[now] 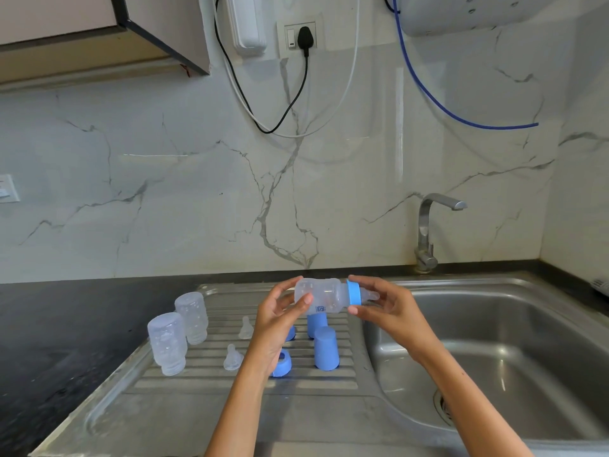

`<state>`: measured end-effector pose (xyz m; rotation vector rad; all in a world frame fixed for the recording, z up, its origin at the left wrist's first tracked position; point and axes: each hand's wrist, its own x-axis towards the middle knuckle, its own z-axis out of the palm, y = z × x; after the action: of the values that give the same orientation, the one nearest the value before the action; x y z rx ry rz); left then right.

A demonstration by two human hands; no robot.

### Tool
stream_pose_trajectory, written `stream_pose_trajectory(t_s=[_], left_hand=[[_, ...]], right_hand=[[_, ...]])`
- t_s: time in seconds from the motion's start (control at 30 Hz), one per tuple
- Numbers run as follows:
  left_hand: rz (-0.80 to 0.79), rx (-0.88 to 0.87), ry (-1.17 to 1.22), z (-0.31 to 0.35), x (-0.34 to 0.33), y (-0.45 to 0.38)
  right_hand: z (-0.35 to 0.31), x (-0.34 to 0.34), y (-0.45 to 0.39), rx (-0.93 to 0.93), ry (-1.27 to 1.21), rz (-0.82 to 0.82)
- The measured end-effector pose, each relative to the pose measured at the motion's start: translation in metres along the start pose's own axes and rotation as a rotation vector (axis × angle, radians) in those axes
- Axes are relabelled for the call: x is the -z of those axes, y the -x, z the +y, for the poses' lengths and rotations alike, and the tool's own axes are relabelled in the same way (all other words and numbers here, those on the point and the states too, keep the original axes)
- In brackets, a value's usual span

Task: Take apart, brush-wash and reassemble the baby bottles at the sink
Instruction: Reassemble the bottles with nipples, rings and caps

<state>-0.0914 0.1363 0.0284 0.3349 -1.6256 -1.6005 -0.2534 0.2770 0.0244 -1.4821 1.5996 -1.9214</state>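
I hold a clear baby bottle sideways above the steel draining board. My left hand grips its body near the base. My right hand pinches the blue screw ring, with the clear teat pointing right. On the board stand two clear bottle bodies upside down, two loose teats, two blue caps and a blue ring. Another blue piece is partly hidden behind my left hand.
The sink basin lies to the right, with a drain at its front and a steel tap behind it. Black counter stretches to the left. Cables and a blue hose hang on the marble wall.
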Motion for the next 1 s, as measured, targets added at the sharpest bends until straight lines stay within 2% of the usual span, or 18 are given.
stream_pose_trajectory(t_s=[0.3, 0.37, 0.47, 0.6, 0.87, 1.0], left_hand=[[-0.031, -0.018, -0.023, 0.002, -0.005, 0.003], [-0.001, -0.022, -0.032, 0.002, -0.005, 0.004], [0.051, -0.019, -0.044, 0.002, -0.002, 0.002], [0.038, -0.012, -0.054, 0.001, -0.002, 0.002], [-0.023, -0.003, -0.050, 0.000, -0.003, 0.003], [-0.019, -0.008, -0.047, 0.000, -0.005, 0.003]], right_hand=[[0.003, -0.009, -0.001, -0.120, 0.114, 0.090], [0.003, -0.011, -0.002, -0.111, 0.160, 0.068], [0.003, -0.012, -0.003, -0.082, 0.104, 0.018], [0.007, -0.007, -0.002, 0.013, 0.169, -0.008], [-0.002, -0.013, -0.003, -0.169, 0.076, 0.084], [-0.001, -0.016, -0.003, -0.165, 0.128, 0.127]])
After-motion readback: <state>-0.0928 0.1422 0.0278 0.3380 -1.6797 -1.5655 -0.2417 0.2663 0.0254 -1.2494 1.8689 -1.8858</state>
